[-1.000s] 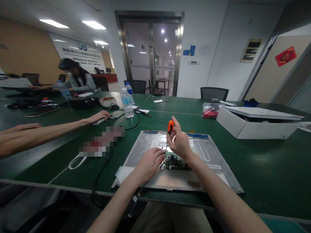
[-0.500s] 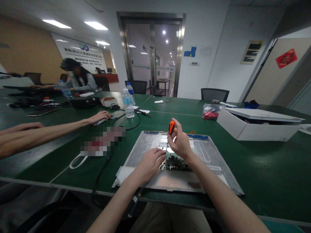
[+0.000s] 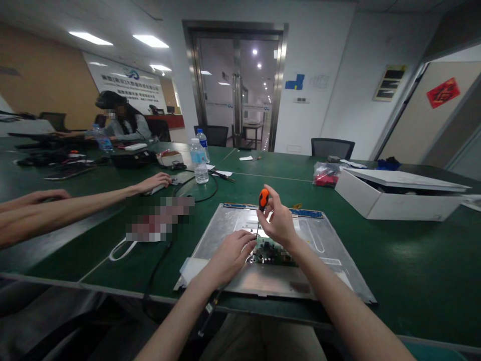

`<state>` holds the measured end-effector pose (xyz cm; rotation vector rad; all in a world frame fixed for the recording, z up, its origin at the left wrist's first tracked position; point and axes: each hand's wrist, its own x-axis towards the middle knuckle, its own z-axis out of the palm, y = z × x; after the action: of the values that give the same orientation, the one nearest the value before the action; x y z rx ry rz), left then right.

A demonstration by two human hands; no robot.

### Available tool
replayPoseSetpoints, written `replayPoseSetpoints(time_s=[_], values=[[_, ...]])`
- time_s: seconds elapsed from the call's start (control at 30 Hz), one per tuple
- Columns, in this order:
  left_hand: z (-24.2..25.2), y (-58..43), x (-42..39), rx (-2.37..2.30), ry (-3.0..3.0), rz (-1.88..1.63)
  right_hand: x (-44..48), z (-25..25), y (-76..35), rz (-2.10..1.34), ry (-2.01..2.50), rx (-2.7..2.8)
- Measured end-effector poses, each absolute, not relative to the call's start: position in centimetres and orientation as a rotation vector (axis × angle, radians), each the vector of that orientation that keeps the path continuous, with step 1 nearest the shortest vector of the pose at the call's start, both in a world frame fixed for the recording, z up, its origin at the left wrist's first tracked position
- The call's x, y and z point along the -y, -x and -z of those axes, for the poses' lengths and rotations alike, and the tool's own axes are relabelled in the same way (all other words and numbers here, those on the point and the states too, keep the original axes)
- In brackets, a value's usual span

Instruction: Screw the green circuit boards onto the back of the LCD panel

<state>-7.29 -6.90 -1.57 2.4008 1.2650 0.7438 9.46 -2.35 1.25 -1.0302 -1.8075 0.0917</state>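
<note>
An orange and black screwdriver (image 3: pixel 263 199) stands nearly upright, its thin shaft pointing down at the upper left edge of a green circuit board (image 3: pixel 271 252). My right hand (image 3: pixel 280 223) is closed around its handle. Beside the screwdriver tip, my left hand (image 3: pixel 232 253) rests on the board's left edge with thumb and fingertips drawn together; what they pinch is too small to make out. Under the board lies a flat silver metal panel (image 3: pixel 330 265), with a blue strip (image 3: pixel 310 214) along its far edge. My right hand and forearm hide part of the board.
Another person's hand (image 3: pixel 156 181) rests on a small device at the left. Two water bottles (image 3: pixel 200 163) stand beyond a blurred pinkish item (image 3: pixel 160 218). A black cable (image 3: pixel 160 271) hangs over the edge. To the right sits a white box (image 3: pixel 398 200) near a plastic bag (image 3: pixel 325 175).
The screwdriver handle has turned a little and shifted slightly left, with the fingers of my right hand moving along with it. My left hand keeps its place.
</note>
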Motion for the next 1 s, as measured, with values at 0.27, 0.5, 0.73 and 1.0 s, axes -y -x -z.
replayPoseSetpoints(time_s=[0.27,0.5,0.73,1.0], values=[[1.77,7.4,6.82,-1.272,-2.402,-0.743,2.09,-1.31,-9.44,-0.068,1.048,1.771],[1.27,7.19,7.01,-1.272,-2.396,-0.752,2.11,-1.31,-9.58,-0.074,1.019,1.777],[0.92,7.16,7.08,-1.27,-2.406,-0.741,1.97,-1.25,-9.59,-0.049,1.003,1.812],[0.95,7.22,7.18,-1.299,-2.402,-0.717,2.25,-1.39,-9.5,-0.065,1.046,1.777]])
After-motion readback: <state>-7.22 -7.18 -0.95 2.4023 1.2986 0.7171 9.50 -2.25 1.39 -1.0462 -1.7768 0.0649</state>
